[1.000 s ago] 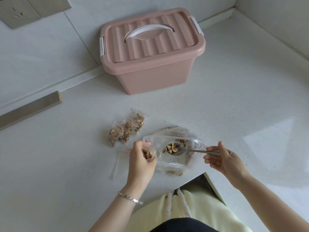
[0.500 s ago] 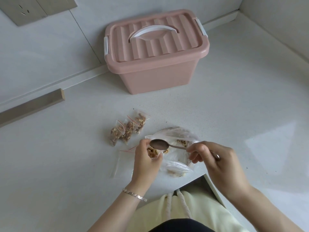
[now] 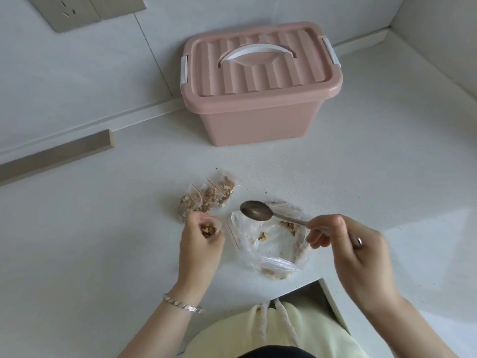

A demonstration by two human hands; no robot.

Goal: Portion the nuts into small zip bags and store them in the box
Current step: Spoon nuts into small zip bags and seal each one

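Filling step: the left hand [image 3: 201, 245] grips an open small zip bag [image 3: 208, 229]; the right hand [image 3: 353, 251] pinches an empty spoon [image 3: 255, 211]. The next move is probably scooping nuts from the large bag [image 3: 273, 250].

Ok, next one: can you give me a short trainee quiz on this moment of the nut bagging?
1. True or false: the spoon in the right hand is loaded.
2. What does the left hand hold in its grip? A) the spoon B) a small zip bag, partly filled C) nothing
3. How many filled bags lie on the counter, and is the pink box open or lidded?

Key: 1 false, its bowl is empty. 2 B. 3 three; lidded.
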